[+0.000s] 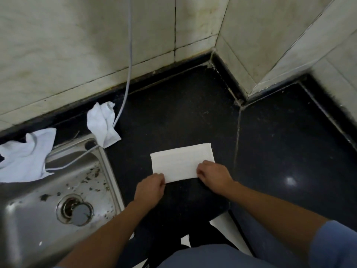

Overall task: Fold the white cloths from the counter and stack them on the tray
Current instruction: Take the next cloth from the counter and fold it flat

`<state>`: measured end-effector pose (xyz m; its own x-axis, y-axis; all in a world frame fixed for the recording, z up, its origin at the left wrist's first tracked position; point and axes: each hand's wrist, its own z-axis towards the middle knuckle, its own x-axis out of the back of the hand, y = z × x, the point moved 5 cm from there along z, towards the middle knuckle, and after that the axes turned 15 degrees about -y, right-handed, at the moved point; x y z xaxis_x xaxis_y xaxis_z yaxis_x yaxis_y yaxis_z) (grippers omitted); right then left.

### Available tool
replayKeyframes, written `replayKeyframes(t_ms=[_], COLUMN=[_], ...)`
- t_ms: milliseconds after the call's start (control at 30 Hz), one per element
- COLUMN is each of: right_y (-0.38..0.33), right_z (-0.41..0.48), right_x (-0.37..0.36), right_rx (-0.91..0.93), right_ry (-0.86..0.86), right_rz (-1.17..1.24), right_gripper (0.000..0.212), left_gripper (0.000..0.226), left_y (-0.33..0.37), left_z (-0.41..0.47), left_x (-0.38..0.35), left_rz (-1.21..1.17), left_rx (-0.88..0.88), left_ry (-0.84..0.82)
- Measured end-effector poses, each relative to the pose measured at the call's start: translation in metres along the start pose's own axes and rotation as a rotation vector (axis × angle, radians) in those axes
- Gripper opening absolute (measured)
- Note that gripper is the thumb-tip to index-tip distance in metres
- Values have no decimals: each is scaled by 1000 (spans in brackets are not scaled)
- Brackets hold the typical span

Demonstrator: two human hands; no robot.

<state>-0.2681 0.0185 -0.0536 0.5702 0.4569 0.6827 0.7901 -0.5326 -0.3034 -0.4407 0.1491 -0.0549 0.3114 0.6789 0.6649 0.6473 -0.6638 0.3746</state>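
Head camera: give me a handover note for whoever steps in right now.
Hands: left hand pinches the folded cloth at its near left corner; right hand pinches the near right corner.
It lies flat on the black counter.
Two crumpled cloths wait: one by the sink corner, one over its rim.
Left: finish this fold, fold those two, stack all; tray not in view.
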Motion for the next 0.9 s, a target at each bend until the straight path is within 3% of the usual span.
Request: replayKeyframes(t_ms=[167, 300, 433, 567, 733, 900], right_y=[47, 46, 37, 31, 42, 28], right_z=[-18, -11, 6, 18, 21, 10], right_x=[6, 26, 40, 41, 43, 51], right_rx=[-153, -227, -362, -482, -468, -371], right_ry=[64, 104, 133, 75, 69, 58], right_rz=[50, 106, 191, 294, 629, 1013], right_gripper=[17, 18, 28, 34, 27, 18], left_gripper=[10, 5, 37, 48, 49, 45], left_y=[-13, -2, -1, -13, -12, -28], left_z=[-7, -5, 6, 11, 10, -10], left_x=[1, 15, 24, 20, 24, 33], left_rz=[40, 146, 303, 337, 313, 129], left_rx=[-13, -132, -169, -95, -91, -75], left_ry=[29, 136, 130, 1, -9, 153])
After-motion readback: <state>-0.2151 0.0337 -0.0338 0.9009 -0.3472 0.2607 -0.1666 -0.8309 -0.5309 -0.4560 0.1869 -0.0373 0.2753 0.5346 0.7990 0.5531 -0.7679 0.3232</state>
